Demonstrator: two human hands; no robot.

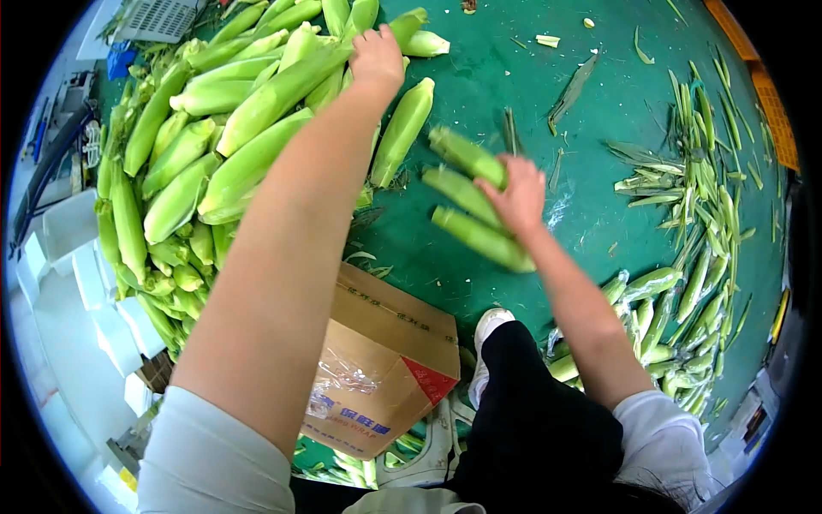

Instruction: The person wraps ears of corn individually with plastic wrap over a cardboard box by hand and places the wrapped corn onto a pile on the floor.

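Observation:
My left hand (377,60) is at the top of a large heap of green, husk-covered corn (265,98), its fingers curled over an ear of corn (408,26). A separate ear (402,133) lies on the green floor just below that hand. My right hand (516,195) is closed on trimmed ears of corn, slightly smeared by motion. Its thumb and fingers are around the upper ear (467,152), with a second ear (467,197) against the thumb. A third ear (482,240) lies alongside, partly beneath the wrist; whether it is gripped is hidden.
An open cardboard box (385,377) stands near my shoe (490,330). Plastic-wrapped corn (668,317) lies at the right, below loose husk strips (702,163). A grey perforated basket (158,19) is at the upper left, and orange crates (775,116) line the right edge.

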